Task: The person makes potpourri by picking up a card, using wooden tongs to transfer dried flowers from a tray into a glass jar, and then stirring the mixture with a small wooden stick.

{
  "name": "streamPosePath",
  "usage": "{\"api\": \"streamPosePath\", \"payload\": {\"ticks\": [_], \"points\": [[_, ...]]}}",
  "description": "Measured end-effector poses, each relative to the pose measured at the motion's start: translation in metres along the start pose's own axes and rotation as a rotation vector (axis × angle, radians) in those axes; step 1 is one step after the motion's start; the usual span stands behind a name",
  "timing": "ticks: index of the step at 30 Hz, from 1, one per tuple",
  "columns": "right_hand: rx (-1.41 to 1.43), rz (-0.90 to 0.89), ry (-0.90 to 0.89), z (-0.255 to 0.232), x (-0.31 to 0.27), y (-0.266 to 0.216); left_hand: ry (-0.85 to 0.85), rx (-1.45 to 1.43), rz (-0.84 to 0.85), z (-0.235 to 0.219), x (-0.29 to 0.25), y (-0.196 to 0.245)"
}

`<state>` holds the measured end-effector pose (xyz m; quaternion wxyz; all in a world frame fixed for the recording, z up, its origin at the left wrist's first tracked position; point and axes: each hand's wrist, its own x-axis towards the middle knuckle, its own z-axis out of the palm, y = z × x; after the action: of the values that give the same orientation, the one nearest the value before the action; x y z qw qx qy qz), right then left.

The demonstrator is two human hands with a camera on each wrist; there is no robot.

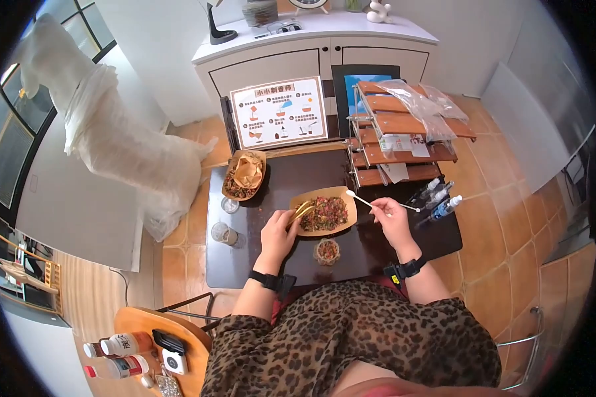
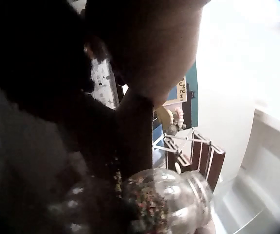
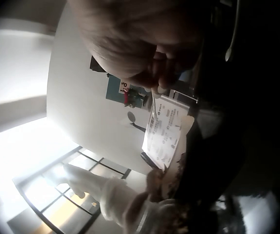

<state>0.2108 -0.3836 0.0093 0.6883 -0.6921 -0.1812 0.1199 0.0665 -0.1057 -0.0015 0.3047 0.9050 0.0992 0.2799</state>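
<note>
A paper tray (image 1: 305, 197) of dried petals and herbs (image 1: 326, 213) lies mid-table. At its left end my left hand (image 1: 277, 233) grips slim gold-coloured tongs (image 1: 303, 210) that reach over the herbs. Right of the tray, my right hand (image 1: 393, 222) pinches a thin white stick (image 1: 364, 200) with a rounded tip, which points at the tray's right rim. In front of the tray stands a small glass jar (image 1: 326, 251) with dried herbs in it; the left wrist view shows this jar (image 2: 169, 202) from the side. Shadow hides most of the left fingers there.
A second paper tray (image 1: 255, 157) holds herbs and a crumpled brown paper cup (image 1: 249, 172). Nearby stand a glass (image 1: 224, 233) and a small clear dish (image 1: 230, 205). Spray bottles (image 1: 446, 208) line the right side, before a wooden folding rack (image 1: 404, 126). An instruction board (image 1: 278, 112) stands behind.
</note>
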Motion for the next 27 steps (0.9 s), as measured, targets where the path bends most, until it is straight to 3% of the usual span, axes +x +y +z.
{"api": "streamPosePath", "payload": {"ticks": [4,8,14,27], "points": [[0.14,0.142,-0.045,0.009,0.007,-0.01,0.026,-0.023,0.035,0.003,-0.001,-0.006],[0.087,0.173,-0.076,0.017,0.013,-0.013,0.04,-0.032,0.051,0.001,0.0,-0.004],[0.168,0.142,-0.036,0.028,0.02,-0.006,0.013,-0.057,0.08,-0.001,0.0,-0.004],[0.019,0.024,0.022,0.02,0.032,0.006,-0.021,-0.023,0.125,0.003,0.006,-0.006]]}}
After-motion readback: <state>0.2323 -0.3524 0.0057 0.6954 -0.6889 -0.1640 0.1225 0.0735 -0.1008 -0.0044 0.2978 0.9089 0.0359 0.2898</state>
